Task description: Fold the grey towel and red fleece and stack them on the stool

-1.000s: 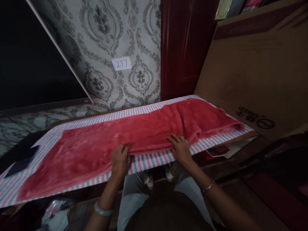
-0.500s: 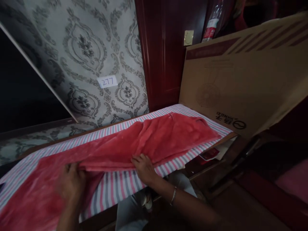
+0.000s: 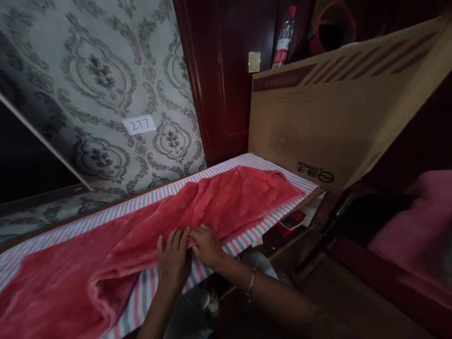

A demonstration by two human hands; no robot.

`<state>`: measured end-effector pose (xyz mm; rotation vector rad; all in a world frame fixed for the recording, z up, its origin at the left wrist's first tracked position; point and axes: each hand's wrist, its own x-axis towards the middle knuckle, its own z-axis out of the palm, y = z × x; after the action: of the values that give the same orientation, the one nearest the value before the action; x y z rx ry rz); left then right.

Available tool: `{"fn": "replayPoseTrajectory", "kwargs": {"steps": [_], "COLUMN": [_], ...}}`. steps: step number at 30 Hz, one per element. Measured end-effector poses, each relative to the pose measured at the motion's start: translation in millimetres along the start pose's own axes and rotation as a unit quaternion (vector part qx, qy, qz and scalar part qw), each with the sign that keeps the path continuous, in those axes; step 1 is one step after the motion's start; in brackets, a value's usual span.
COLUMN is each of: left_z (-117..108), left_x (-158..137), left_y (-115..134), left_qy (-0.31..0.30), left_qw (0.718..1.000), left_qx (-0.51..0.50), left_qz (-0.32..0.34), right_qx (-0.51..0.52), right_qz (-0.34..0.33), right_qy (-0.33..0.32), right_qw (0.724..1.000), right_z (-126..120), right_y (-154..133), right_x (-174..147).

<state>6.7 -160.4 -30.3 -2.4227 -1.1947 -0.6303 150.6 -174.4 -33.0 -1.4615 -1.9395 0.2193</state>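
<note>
A red plush cloth (image 3: 226, 200), perhaps a garment, lies lengthwise over a striped sheet (image 3: 247, 240) on a narrow table. My left hand (image 3: 173, 259) rests on its near edge, fingers stretched out over the plush and close beside the other hand. With curled fingers my right hand (image 3: 209, 247) grips that same edge; a bracelet (image 3: 251, 282) circles this wrist. To the left of my hands, the near edge of the cloth is rumpled into a raised loop fold. The undersides of both hands are hidden.
A large cardboard box (image 3: 303, 113) stands at the table's far right end. Behind it is a plastic bottle (image 3: 282, 42). A dark screen (image 3: 31, 155) is at the left, before the patterned wall (image 3: 99, 70). Things fill a shelf under the tabletop.
My left hand has let go of the cloth edge farther left and moved right, beside my right hand. The edge it held now sags in a loop. The view has shifted right.
</note>
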Motion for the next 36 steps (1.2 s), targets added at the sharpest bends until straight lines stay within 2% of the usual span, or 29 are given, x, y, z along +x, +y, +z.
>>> {"fn": "replayPoseTrajectory", "kwargs": {"steps": [4,7,11,13,15,20,23,25,28,30,32,36], "left_z": [18.7,28.2,34.0,35.8,37.7,41.1,41.3,41.1,41.4,42.6,44.9,50.2], "left_x": [7.0,3.4,-1.1,-1.7,-1.8,-1.5,-2.0,-2.5,-2.8,-3.1,-3.7,-6.1], "left_y": [-8.4,-17.7,-23.2,-23.3,-23.1,-23.9,-24.7,-25.4,-26.5,-27.2,-28.0,-30.1], "left_qy": [-0.041,-0.013,0.003,0.003,0.002,0.007,0.015,0.017,0.011,0.007,0.006,0.016], "left_qw": [0.999,0.998,0.996,0.996,0.997,0.997,0.997,0.996,0.995,0.996,0.996,0.996], "left_qx": [-0.032,-0.065,-0.085,-0.085,-0.080,-0.073,-0.081,-0.092,-0.099,-0.092,-0.087,-0.087], "left_qz": [-0.004,-0.001,-0.003,-0.008,-0.014,-0.014,-0.012,-0.007,-0.003,-0.008,-0.014,-0.016], "right_qx": [0.046,0.061,0.019,-0.014,-0.052,-0.119,-0.133,-0.133,-0.133,-0.135,-0.134,-0.089], "right_qz": [-0.030,-0.041,0.046,0.107,0.166,0.279,0.348,0.370,0.377,0.359,0.322,0.209], "right_qy": [0.022,0.105,0.280,0.367,0.425,0.457,0.457,0.454,0.448,0.437,0.416,0.312], "right_qw": [0.998,0.992,0.959,0.924,0.889,0.836,0.807,0.800,0.800,0.813,0.840,0.922], "right_z": [-6.6,-23.5,-64.7,-88.5,-112.1,-161.1,-177.7,-183.4,-187.2,-186.8,-182.8,-164.4], "right_y": [15.3,49.1,121.7,161.9,199.6,268.2,289.2,295.1,292.5,283.9,271.6,247.9], "right_x": [-12.8,-28.1,-53.1,-67.8,-81.8,-96.4,-92.0,-88.6,-84.6,-81.0,-75.2,-58.6]}}
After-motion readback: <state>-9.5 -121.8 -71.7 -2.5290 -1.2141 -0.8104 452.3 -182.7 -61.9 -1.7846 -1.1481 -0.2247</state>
